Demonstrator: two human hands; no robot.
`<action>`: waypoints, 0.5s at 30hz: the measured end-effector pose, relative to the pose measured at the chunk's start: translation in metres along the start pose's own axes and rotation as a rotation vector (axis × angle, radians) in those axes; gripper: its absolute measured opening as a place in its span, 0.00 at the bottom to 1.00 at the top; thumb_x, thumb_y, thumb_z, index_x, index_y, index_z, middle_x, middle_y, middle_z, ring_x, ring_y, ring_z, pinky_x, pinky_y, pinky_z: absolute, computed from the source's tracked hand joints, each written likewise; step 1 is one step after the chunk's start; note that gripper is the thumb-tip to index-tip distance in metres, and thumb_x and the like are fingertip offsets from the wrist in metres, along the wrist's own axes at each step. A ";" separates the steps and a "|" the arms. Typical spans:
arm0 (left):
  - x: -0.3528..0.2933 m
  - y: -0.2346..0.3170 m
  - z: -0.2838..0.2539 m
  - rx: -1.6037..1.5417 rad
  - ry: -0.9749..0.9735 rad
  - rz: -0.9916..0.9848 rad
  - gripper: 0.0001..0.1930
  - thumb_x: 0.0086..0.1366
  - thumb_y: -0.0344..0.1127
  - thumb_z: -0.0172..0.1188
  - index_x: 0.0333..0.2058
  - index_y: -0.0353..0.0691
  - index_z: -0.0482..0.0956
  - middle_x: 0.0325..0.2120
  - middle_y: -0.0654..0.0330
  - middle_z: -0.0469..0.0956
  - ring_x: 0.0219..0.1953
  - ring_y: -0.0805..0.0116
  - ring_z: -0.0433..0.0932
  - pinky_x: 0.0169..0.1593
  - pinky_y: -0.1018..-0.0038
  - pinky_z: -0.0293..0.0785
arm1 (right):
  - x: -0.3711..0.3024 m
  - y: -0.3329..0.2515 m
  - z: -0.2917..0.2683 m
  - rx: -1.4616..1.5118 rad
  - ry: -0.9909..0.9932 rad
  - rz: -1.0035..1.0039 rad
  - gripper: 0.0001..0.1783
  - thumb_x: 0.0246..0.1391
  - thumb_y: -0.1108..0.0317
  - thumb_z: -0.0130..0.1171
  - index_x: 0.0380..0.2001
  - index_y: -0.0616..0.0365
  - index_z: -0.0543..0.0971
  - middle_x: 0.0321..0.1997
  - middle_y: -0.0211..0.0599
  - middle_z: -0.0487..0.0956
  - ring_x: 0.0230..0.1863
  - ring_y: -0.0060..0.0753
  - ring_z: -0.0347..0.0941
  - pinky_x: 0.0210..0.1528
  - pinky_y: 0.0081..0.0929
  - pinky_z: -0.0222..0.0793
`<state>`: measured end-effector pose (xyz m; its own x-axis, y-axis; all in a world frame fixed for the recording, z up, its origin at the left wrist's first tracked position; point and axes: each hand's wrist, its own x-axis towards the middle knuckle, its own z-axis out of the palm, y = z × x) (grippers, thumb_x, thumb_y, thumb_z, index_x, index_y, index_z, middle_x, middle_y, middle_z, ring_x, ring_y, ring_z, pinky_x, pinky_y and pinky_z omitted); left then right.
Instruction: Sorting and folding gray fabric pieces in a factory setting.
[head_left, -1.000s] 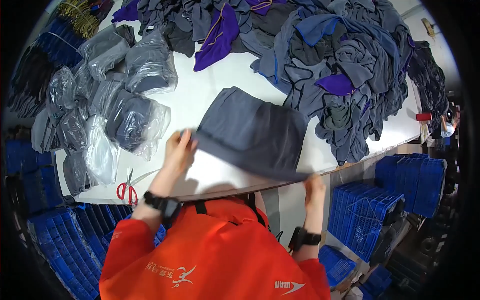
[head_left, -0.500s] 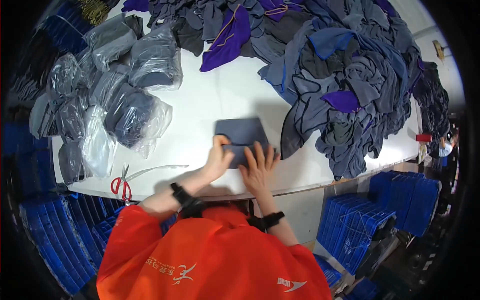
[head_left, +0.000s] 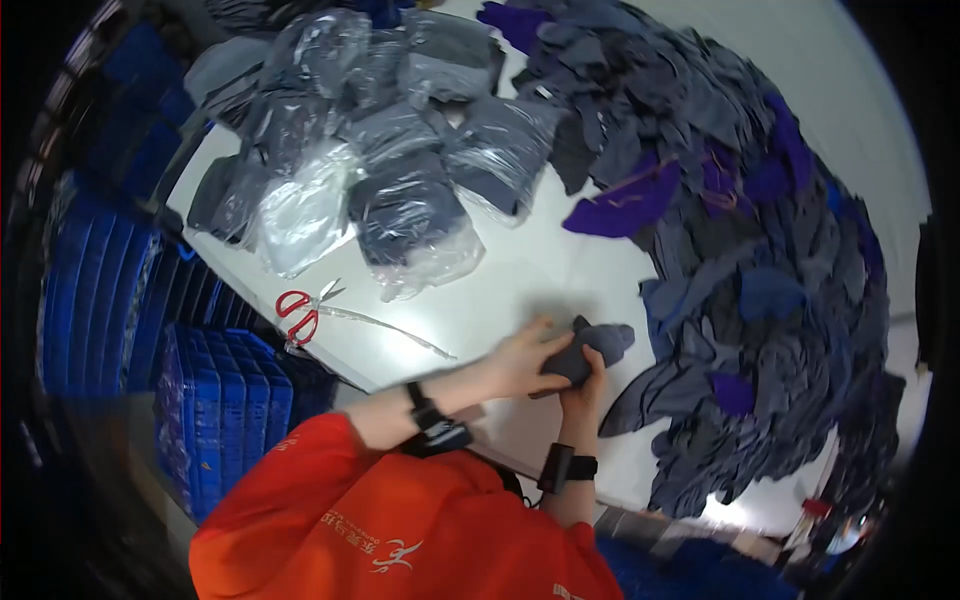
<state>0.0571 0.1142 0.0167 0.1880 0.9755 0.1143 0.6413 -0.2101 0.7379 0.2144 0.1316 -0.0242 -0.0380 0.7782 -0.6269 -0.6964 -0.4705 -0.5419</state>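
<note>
A dark grey piece of fabric (head_left: 568,366), folded into a small bundle, is held between my two hands just over the white table. My left hand (head_left: 518,364) grips its left side, fingers bent over the edge. From the near side, my right hand (head_left: 582,400) clasps the same bundle with the thumb on top. A lighter grey-purple end (head_left: 622,340) of the bundle sticks out to the right. Some fingertips are hidden beneath the fabric.
Plastic-bagged grey fabric packs (head_left: 405,210) lie at the upper left. Red-handled scissors (head_left: 300,315) and a thin clear strip (head_left: 390,330) are near the table's edge. A heap of loose grey fabric (head_left: 740,380) with purple pieces (head_left: 630,200) fills the right. Blue crates (head_left: 220,410) stand below.
The fabric, lying flat under my hands before, is now folded into a bundle and gripped from both sides. The whole view has turned, shifting the table's contents in the picture.
</note>
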 end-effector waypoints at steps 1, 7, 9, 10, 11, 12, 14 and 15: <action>-0.007 -0.016 -0.027 0.163 0.221 0.109 0.34 0.41 0.49 0.68 0.45 0.35 0.70 0.42 0.46 0.67 0.42 0.47 0.70 0.44 0.59 0.67 | 0.007 -0.007 -0.002 0.049 -0.030 0.046 0.23 0.42 0.66 0.59 0.44 0.61 0.71 0.42 0.37 0.75 0.44 0.38 0.71 0.51 0.36 0.67; -0.078 -0.139 -0.099 0.564 0.472 -0.377 0.13 0.51 0.31 0.59 0.37 0.39 0.71 0.36 0.52 0.67 0.41 0.52 0.67 0.41 0.64 0.63 | 0.012 0.015 0.003 -0.217 -0.126 0.028 0.26 0.38 0.72 0.57 0.46 0.64 0.70 0.44 0.40 0.74 0.44 0.39 0.72 0.51 0.37 0.68; -0.080 -0.147 -0.101 0.326 0.655 -0.327 0.10 0.52 0.29 0.58 0.35 0.37 0.71 0.33 0.52 0.67 0.37 0.52 0.68 0.38 0.64 0.65 | 0.003 0.025 0.025 -0.436 -0.207 0.052 0.26 0.37 0.72 0.57 0.46 0.63 0.70 0.44 0.40 0.74 0.45 0.38 0.72 0.50 0.37 0.68; -0.077 -0.151 -0.104 0.078 0.813 -0.275 0.07 0.53 0.27 0.56 0.32 0.36 0.70 0.30 0.51 0.68 0.33 0.52 0.70 0.34 0.65 0.66 | -0.007 0.031 0.039 -0.657 -0.273 0.081 0.27 0.36 0.73 0.58 0.46 0.62 0.70 0.44 0.39 0.74 0.45 0.38 0.71 0.50 0.37 0.68; -0.072 -0.137 -0.115 0.066 0.883 -0.216 0.05 0.56 0.25 0.53 0.32 0.36 0.72 0.25 0.51 0.69 0.25 0.51 0.71 0.29 0.65 0.67 | -0.021 0.039 0.064 -0.970 -0.470 -0.162 0.28 0.35 0.73 0.58 0.46 0.60 0.70 0.44 0.41 0.74 0.45 0.41 0.72 0.50 0.38 0.68; -0.072 -0.131 -0.121 0.068 0.883 -0.209 0.05 0.56 0.25 0.53 0.32 0.36 0.72 0.25 0.51 0.69 0.25 0.51 0.71 0.29 0.65 0.67 | -0.038 0.048 0.092 -1.274 -0.657 -0.416 0.30 0.33 0.73 0.59 0.47 0.57 0.70 0.44 0.42 0.74 0.45 0.43 0.72 0.50 0.39 0.68; -0.082 -0.127 -0.130 0.098 0.702 -0.089 0.04 0.56 0.26 0.54 0.32 0.37 0.74 0.23 0.53 0.70 0.23 0.53 0.72 0.26 0.66 0.68 | -0.046 0.068 0.132 -1.549 -1.096 -0.826 0.32 0.31 0.72 0.61 0.48 0.52 0.70 0.46 0.45 0.74 0.46 0.48 0.71 0.49 0.39 0.67; -0.088 -0.132 -0.132 0.203 0.718 0.008 0.06 0.53 0.27 0.57 0.32 0.39 0.76 0.22 0.57 0.71 0.20 0.58 0.72 0.22 0.68 0.68 | -0.044 0.079 0.149 -1.773 -1.084 -0.877 0.33 0.30 0.71 0.61 0.48 0.52 0.70 0.46 0.44 0.73 0.46 0.49 0.70 0.47 0.41 0.67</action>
<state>-0.1425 0.0643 -0.0030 -0.2939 0.7623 0.5766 0.7801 -0.1573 0.6056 0.0547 0.1225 0.0438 -0.8583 0.5067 0.0807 0.3611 0.7082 -0.6067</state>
